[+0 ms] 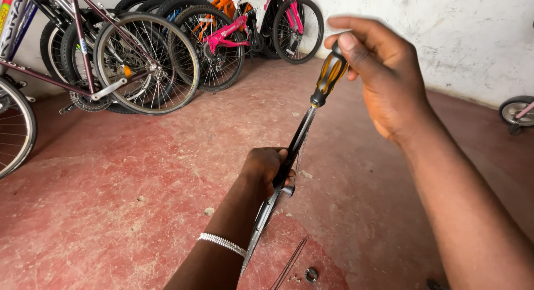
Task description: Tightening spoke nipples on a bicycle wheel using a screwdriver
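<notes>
Ideally the right hand [384,78], fingertips pinching the screwdriver [328,78] handle, keeps the shaft in line while the left hand [266,169], fingers curled tight, steadies the rim [267,212] above the red floor [111,201].

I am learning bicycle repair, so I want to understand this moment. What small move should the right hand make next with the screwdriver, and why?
Probably a slow turn of the handle, pressing lightly down. The right hand holds the amber and black screwdriver only at its top end, while the left hand grips the rim where the shaft meets it. The tip is hidden, so I cannot tell how it sits.
</notes>
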